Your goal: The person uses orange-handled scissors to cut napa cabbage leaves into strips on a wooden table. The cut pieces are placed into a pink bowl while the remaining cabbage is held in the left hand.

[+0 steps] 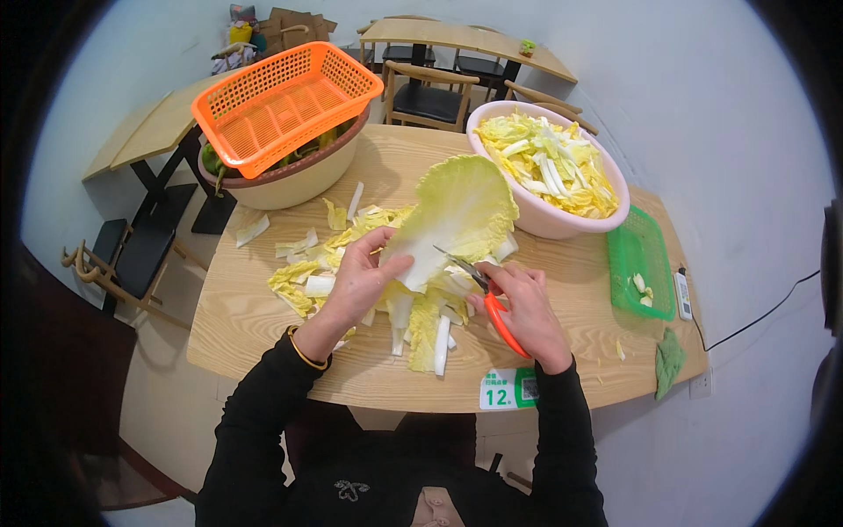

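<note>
My left hand (pixel 363 273) grips a large napa cabbage leaf (pixel 464 207) near its white base, thumb on top, and holds it up above the table. In my right hand (pixel 523 306) is a pair of scissors (pixel 502 323) with orange-red handles. Its blades point up and left across the lower right part of the leaf; whether they touch it I cannot tell. Under both hands lies a loose heap of cut cabbage pieces (pixel 319 284), yellow leaf and white stem strips mixed. Part of the heap is hidden by the hands and the leaf.
A pink basin (pixel 560 227) full of cut cabbage stands at the back right. An orange plastic basket (pixel 283 109) rests on a cream basin (pixel 303 181) holding green peppers. To the right are a green basket (pixel 622 283), a power strip (pixel 683 296) and a green cloth (pixel 670 361).
</note>
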The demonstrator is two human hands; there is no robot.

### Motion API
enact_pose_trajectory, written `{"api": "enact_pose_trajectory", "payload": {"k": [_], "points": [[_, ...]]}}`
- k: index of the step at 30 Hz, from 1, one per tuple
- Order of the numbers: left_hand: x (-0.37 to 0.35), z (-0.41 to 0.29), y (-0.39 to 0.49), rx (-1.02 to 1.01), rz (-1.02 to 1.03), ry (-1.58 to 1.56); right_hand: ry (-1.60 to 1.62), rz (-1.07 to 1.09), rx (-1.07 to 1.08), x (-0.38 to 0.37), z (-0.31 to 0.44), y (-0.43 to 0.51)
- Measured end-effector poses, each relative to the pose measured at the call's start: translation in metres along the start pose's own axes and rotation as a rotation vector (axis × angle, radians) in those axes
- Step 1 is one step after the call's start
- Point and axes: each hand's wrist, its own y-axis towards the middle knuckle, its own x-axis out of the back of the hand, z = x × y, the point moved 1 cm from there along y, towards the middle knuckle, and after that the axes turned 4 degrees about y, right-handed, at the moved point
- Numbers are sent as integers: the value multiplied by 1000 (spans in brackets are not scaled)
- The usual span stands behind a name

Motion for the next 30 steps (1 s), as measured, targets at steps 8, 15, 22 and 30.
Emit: {"api": "enact_pose_trajectory", "payload": {"k": [8,15,22,30], "points": [[-1,-3,-2,-15,0,1,43,107,-49,7,6,6],[-7,-2,-9,113,139,66,59,-40,214,-1,5,12],[-1,-4,-8,314,251,10,169,123,-52,3,4,6],[4,-13,-13,421,573,38,240,108,-264,-4,1,5]]}}
